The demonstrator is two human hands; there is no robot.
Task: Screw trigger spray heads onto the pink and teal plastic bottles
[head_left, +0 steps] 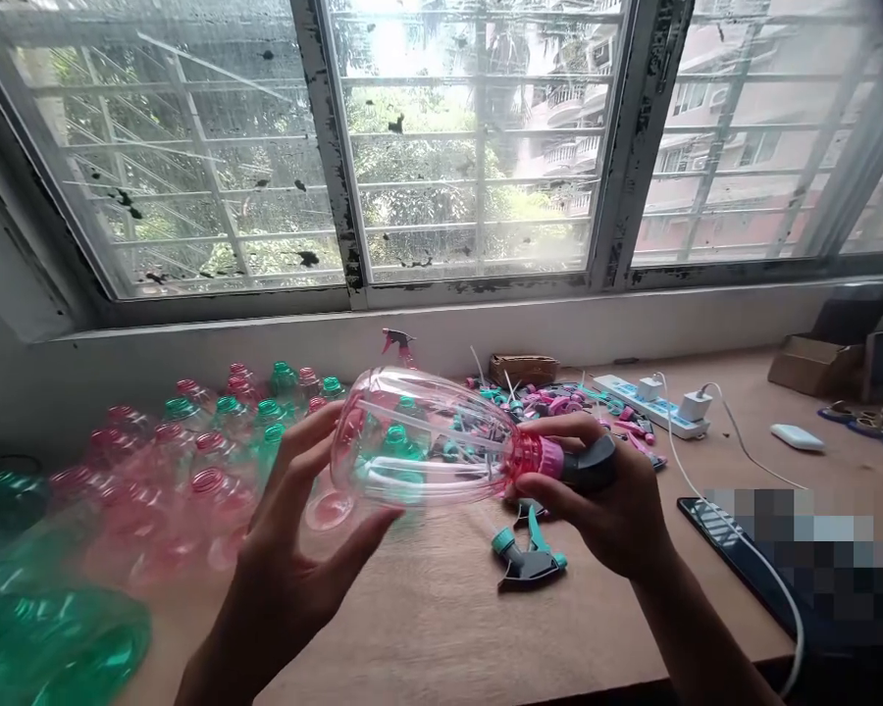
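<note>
I hold a clear pink spray bottle [427, 441] sideways above the wooden table [441, 618]. My left hand [294, 549] cups its base with fingers curved around it. My right hand [603, 500] is closed round the grey and pink trigger head [578, 461] at the bottle's neck. A thin tube runs inside the bottle. A loose teal and grey trigger head [530, 559] lies on the table just below my right hand.
Several empty pink and green bottles [191, 461] stand at the left. A pile of loose trigger heads [559, 402] lies behind the bottle. A white power strip [651, 402] with a charger and cable, a cardboard box [839, 353] and a dark tablet [751, 559] sit at the right.
</note>
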